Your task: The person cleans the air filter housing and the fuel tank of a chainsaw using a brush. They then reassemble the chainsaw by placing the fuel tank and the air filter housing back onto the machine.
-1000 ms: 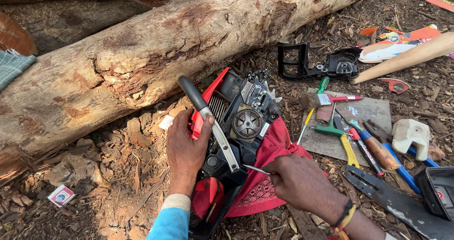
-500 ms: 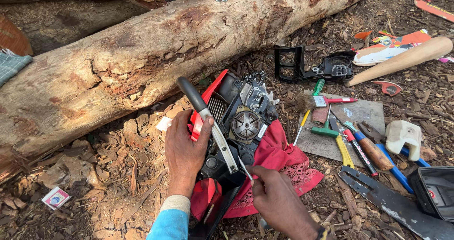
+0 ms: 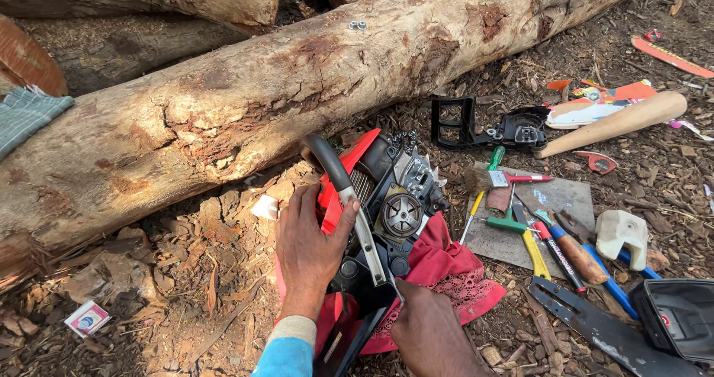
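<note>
A red and black chainsaw body (image 3: 387,206), its cover off, lies on a red cloth (image 3: 446,269) beside a big log (image 3: 297,102). My left hand (image 3: 309,250) presses flat on the saw's red side, thumb against the grey front handle (image 3: 338,172). My right hand (image 3: 431,332) is at the saw's lower end, fingers closed around a thin metal tool whose tip meets the black housing. Most of that tool is hidden by the hand.
Hand tools lie on a grey board (image 3: 550,206) to the right: screwdrivers, a brush, pliers. A guide bar (image 3: 610,336), black handle part (image 3: 483,128), white cap (image 3: 621,232), wooden handle (image 3: 617,123) and black cover (image 3: 677,314) lie around. Bark chips cover the ground.
My right hand has moved left and down from the cloth's right side to the saw's lower end. My left hand stays on the saw body.
</note>
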